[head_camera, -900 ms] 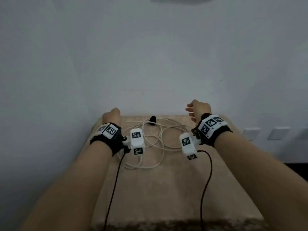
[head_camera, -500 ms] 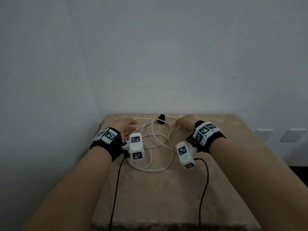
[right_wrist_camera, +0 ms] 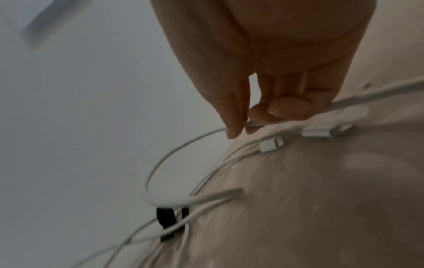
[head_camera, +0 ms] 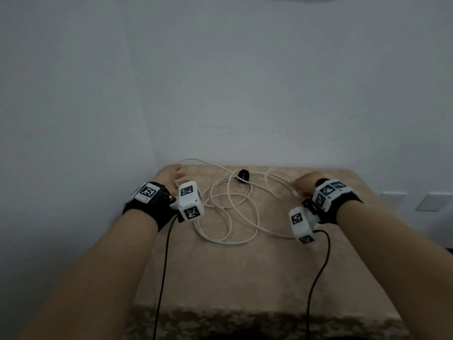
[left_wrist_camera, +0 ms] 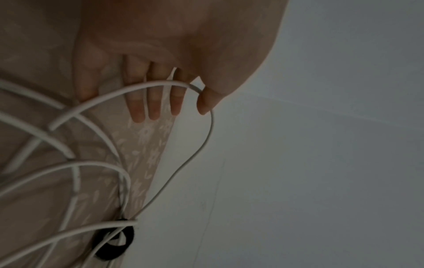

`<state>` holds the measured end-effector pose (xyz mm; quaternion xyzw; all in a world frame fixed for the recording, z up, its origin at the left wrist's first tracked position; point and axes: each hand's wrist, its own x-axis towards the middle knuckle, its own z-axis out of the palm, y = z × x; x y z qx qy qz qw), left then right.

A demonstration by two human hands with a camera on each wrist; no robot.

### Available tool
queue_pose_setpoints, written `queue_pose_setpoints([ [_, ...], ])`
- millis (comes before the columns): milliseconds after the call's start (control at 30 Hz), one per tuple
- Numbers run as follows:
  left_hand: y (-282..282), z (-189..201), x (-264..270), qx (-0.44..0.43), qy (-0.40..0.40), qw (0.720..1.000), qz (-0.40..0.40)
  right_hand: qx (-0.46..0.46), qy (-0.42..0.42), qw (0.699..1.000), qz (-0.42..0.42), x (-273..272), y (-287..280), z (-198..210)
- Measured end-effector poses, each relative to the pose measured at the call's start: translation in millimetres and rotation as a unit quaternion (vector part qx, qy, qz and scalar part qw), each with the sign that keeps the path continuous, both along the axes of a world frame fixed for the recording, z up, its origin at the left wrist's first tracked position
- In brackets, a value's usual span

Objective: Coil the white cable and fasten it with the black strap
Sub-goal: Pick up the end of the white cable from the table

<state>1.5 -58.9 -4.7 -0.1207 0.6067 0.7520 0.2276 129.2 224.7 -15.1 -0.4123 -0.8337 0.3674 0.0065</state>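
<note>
The white cable [head_camera: 230, 217] lies in loose tangled loops on the beige cloth-covered table [head_camera: 245, 278]. The black strap [head_camera: 242, 175] is a small ring near the far edge, with cable strands running through it [left_wrist_camera: 114, 243] [right_wrist_camera: 166, 221]. My left hand [head_camera: 171, 176] is at the far left corner; its fingers [left_wrist_camera: 156, 105] are straight and a raised strand runs across them and round the thumb. My right hand [head_camera: 304, 185] pinches a strand between thumb and forefinger [right_wrist_camera: 241, 127] at the right. Two white plugs [right_wrist_camera: 270, 144] [right_wrist_camera: 325, 132] lie beside it.
The table stands against a pale wall, in a corner on the left. Black leads [head_camera: 164, 266] [head_camera: 318, 266] from the wrist cameras trail over the near half of the table. Two wall sockets [head_camera: 389, 200] sit beyond the right edge.
Both hands have moved apart from the middle of the cable: the left to the far left corner, the right rightwards with its strand. The loops are spread wider.
</note>
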Motion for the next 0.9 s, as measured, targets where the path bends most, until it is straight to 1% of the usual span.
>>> queue_pose_setpoints([
  [33, -0.6, 0.4, 0.8, 0.010, -0.009, 1.000, 0.004, -0.037, 0.037, 0.999, -0.017, 4.0, 0.6, 4.7],
  [67, -1.5, -1.8, -1.1, 0.000, 0.001, 1.000, 0.010, -0.058, 0.060, 0.996, -0.033, 8.0, 4.1, 7.4],
  [133, -1.9, -2.5, 0.8, -0.012, 0.019, 1.000, 0.009, -0.095, 0.069, 0.989, -0.094, 15.1, 12.6, 12.5],
  [167, -1.2, 1.0, 8.0, -0.014, 0.032, 0.999, 0.005, -0.111, 0.081, 0.984, -0.109, 19.2, 13.9, 15.6],
  [233, 2.4, 1.9, 11.3, -0.053, 0.064, 0.997, 0.003, -0.124, 0.092, 0.982, -0.113, 24.9, 18.3, 19.9],
  [267, 4.3, 1.8, 11.8, -0.049, 0.064, 0.997, 0.004, -0.127, 0.096, 0.981, -0.112, 27.7, 20.8, 21.3],
  [333, 8.8, 6.7, 16.5, -0.049, 0.053, 0.997, 0.038, -0.128, 0.092, 0.982, -0.104, 32.6, 25.7, 22.8],
  [367, 11.7, 9.6, 17.9, -0.067, 0.061, 0.994, 0.053, -0.124, 0.083, 0.984, -0.094, 34.8, 26.4, 24.1],
  [467, 26.5, 15.0, 18.7, -0.140, 0.131, 0.980, 0.053, -0.106, 0.044, 0.991, -0.067, 41.7, 28.3, 27.4],
  [500, 33.1, 18.6, 20.6, -0.145, 0.148, 0.977, 0.049, -0.096, 0.024, 0.993, -0.059, 45.4, 28.1, 27.8],
  [567, 47.7, 23.6, 20.8, -0.167, 0.189, 0.968, 0.024, -0.082, -0.004, 0.996, -0.035, 50.4, 32.5, 23.4],
  [600, 59.1, 25.7, 22.0, -0.183, 0.212, 0.960, 0.009, -0.094, -0.004, 0.995, -0.024, 52.7, 38.1, 18.7],
  [700, 89.2, 29.1, 25.7, -0.227, 0.289, 0.930, 0.008, -0.151, 0.028, 0.988, -0.012, 56.5, 43.8, 4.3],
  [733, 100.9, 29.3, 28.5, -0.230, 0.309, 0.923, 0.001, -0.160, 0.027, 0.987, -0.016, 56.8, 45.1, 0.6],
  [767, 114.2, 28.7, 30.5, -0.222, 0.321, 0.921, -0.021, -0.160, 0.026, 0.987, -0.021, 57.2, 45.7, -1.7],
  [833, 140.0, 27.3, 37.4, -0.188, 0.308, 0.927, -0.102, -0.155, 0.025, 0.987, -0.033, 56.2, 49.1, -7.2],
  [900, 160.2, 23.9, 46.1, -0.160, 0.271, 0.933, -0.177, -0.136, 0.018, 0.990, -0.017, 54.7, 52.4, -11.6],
])
